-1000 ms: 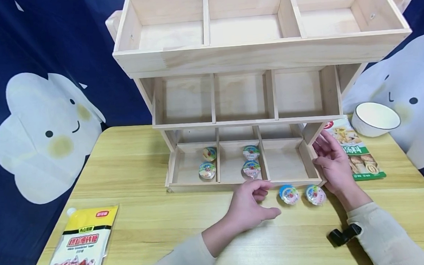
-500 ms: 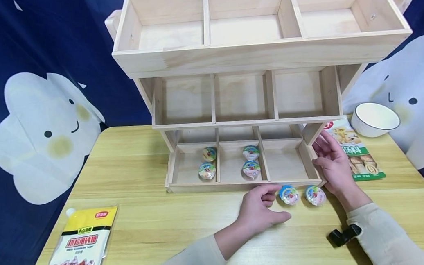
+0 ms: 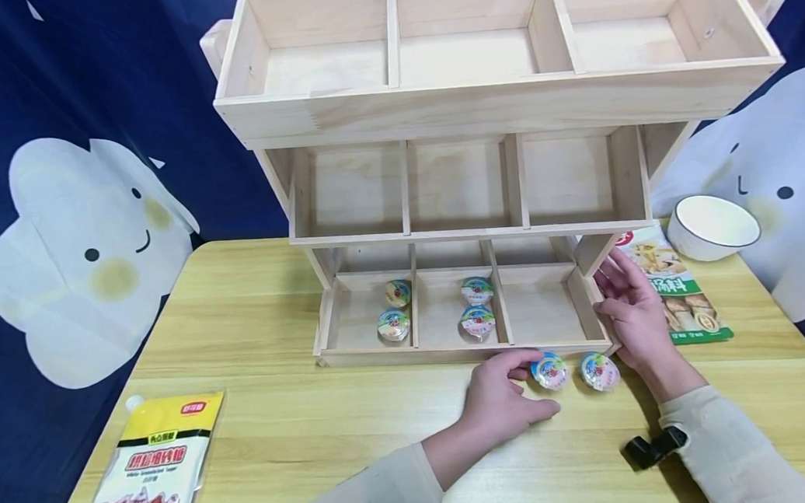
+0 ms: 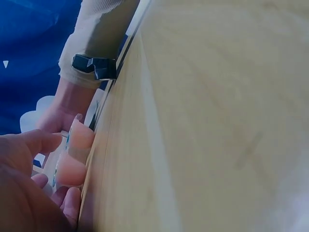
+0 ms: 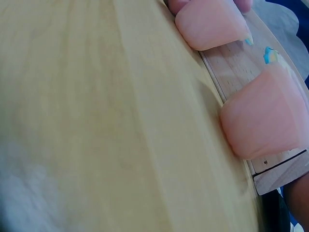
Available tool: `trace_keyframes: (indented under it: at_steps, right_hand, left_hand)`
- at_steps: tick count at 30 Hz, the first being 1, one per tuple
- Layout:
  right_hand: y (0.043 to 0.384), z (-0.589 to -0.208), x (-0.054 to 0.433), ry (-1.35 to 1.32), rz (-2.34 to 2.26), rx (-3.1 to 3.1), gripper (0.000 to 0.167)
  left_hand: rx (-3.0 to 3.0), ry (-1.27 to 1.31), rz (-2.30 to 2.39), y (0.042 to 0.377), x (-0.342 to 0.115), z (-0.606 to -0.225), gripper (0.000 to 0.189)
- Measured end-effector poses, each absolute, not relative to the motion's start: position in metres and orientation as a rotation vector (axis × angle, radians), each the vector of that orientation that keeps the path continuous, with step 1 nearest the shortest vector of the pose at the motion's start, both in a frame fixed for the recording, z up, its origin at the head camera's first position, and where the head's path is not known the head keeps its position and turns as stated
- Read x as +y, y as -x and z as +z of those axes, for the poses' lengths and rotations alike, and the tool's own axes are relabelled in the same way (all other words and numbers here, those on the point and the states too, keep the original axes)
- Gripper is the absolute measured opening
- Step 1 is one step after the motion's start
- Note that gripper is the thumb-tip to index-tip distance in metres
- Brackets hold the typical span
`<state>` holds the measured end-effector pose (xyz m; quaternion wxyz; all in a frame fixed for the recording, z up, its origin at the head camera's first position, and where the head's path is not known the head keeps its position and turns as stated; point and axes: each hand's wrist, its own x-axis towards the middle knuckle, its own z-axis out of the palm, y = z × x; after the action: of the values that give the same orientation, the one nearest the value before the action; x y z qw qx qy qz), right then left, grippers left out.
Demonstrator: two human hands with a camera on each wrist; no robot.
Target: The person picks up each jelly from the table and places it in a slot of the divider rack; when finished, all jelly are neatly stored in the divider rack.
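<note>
My left hand (image 3: 500, 404) reaches around the left of two jelly cups (image 3: 549, 371), fingertips right at its blue lid edge and thumb spread apart in front. A second jelly cup (image 3: 599, 371) stands just right of it; both are at the front of the wooden rack's bottom tray (image 3: 465, 351). In the right wrist view, the nearer cup (image 5: 265, 113) shows pink jelly through its clear side. My right hand (image 3: 634, 313) rests against the tray's right end wall, fingers extended alongside it. Several more cups sit in the tray: two in the left compartment, two in the middle (image 3: 478, 320).
The three-tier wooden rack (image 3: 504, 104) rises over the back of the table, its upper trays divided into compartments. A sugar bag (image 3: 151, 472) lies at the left front. Right of the rack are a green-edged food packet (image 3: 694, 309) and a white bowl (image 3: 703, 242).
My left hand has moved right along the front of the tray, from beside the middle compartment to the left loose jelly cup. The right hand and the cups have stayed in place.
</note>
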<state>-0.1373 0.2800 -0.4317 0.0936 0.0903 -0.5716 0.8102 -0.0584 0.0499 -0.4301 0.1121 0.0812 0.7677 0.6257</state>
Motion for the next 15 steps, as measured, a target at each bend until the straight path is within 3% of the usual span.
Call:
trace_keyframes:
  at_steps: [9,15]
  right_hand:
    - [0.1371,-0.4326,0.2805,-0.271,2.420,-1.678,0.090]
    - [0.1370,-0.4314,0.2801,-0.269,2.420,-1.685,0.091]
  left_hand:
    - [2.513,-0.478,1.645,0.0591,0.0544,-0.4326,0.053]
    - [2.656,-0.489,1.539,0.0574,0.0601,-0.4340,0.053]
